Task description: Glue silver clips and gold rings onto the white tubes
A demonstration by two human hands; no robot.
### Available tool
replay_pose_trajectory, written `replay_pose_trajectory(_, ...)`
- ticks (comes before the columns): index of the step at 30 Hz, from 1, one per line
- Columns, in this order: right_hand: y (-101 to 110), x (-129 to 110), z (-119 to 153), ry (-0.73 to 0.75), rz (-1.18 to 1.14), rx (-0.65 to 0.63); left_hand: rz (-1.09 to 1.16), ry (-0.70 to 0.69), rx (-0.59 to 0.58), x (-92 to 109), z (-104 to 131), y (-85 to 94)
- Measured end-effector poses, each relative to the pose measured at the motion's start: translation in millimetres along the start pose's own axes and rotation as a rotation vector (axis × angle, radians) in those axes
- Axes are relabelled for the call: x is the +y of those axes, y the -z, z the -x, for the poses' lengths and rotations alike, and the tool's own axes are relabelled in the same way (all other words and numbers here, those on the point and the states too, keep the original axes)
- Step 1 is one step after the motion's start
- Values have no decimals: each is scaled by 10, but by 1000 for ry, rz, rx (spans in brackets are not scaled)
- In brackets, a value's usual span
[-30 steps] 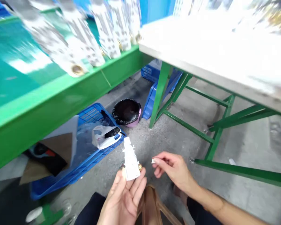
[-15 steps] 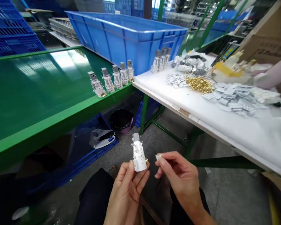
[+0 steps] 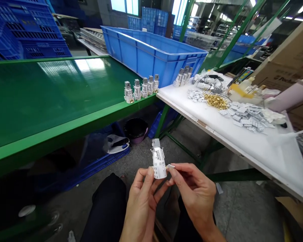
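Observation:
My left hand point(image 3: 143, 195) holds a white tapered assembly point(image 3: 159, 163) with a grey block on top, upright between thumb and fingers. A bit of gold shows at its lower right side. My right hand point(image 3: 192, 188) pinches a small white flat piece point(image 3: 170, 166) right beside that gold bit; whether the two touch is hard to tell. Several similar assemblies point(image 3: 144, 88) stand in a row on the green table's edge point(image 3: 91, 122). More of them point(image 3: 183, 76) stand at the white table's far corner.
The white table point(image 3: 242, 148) on the right bears gold parts point(image 3: 215, 101), white flat pieces point(image 3: 251, 116) and bagged parts. A large blue bin point(image 3: 151, 50) stands behind. Below are a black-lined bucket point(image 3: 135, 129) and a plastic bag point(image 3: 116, 144).
The white piece in my right hand has come up beside the assembly's lower right side. My left hand has turned the assembly slightly. The camera view has shifted, showing more of the background.

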State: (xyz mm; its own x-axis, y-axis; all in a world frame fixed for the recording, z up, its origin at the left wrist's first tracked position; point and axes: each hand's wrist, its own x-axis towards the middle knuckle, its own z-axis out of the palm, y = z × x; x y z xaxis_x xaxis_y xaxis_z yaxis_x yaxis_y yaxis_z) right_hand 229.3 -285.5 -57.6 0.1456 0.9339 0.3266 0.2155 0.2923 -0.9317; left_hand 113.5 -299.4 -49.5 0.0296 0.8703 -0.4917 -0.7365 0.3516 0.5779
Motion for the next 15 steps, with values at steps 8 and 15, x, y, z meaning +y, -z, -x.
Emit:
replay_pose_trajectory(8, -81, -82, 32, 326, 215, 60, -45, -83, 48, 17, 96, -35)
replay_pose_trajectory(15, -114, -110, 78, 381, 272, 90, -29, -107, 41, -32, 130, -54)
